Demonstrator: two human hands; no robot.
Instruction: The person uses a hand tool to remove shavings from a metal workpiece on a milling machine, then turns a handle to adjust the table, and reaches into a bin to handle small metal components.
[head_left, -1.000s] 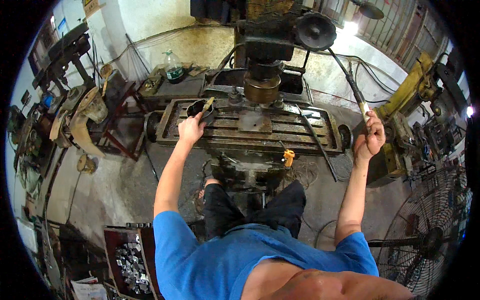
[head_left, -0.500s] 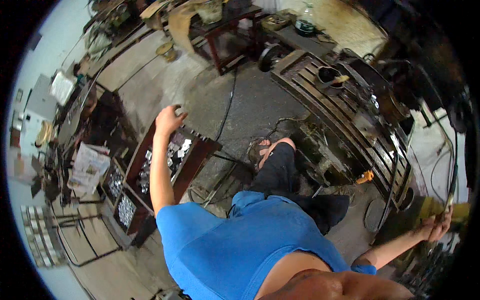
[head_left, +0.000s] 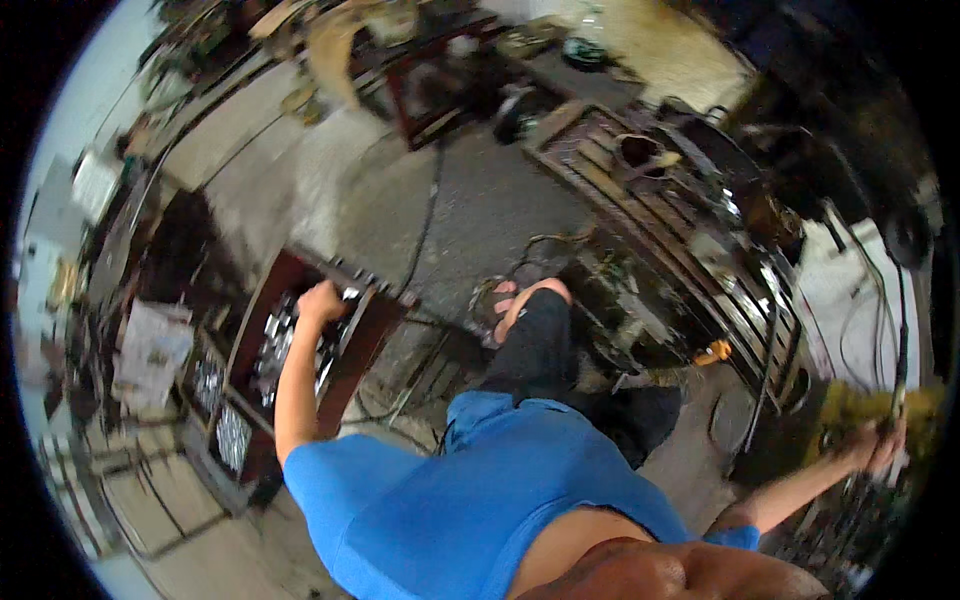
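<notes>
My left hand reaches down into a dark reddish box of loose metal pieces. Its fingers are curled and blurred, so anything pinched in them cannot be made out. A shiny flat piece shows right beside the fingers. Far to the right, my right hand is wrapped round the lower end of a long upright lever. The lever rises toward dark machinery at the right edge.
A slotted metal machine table stands right of my legs, bearing a dark pot. An orange object sits at its near edge. Newspaper and smaller bins of metal parts lie left. A cable crosses the floor.
My left hand has dropped from above the box's far edge down into the box, its fingers curling. My right hand stays on the lever. The whole view has shifted slightly.
</notes>
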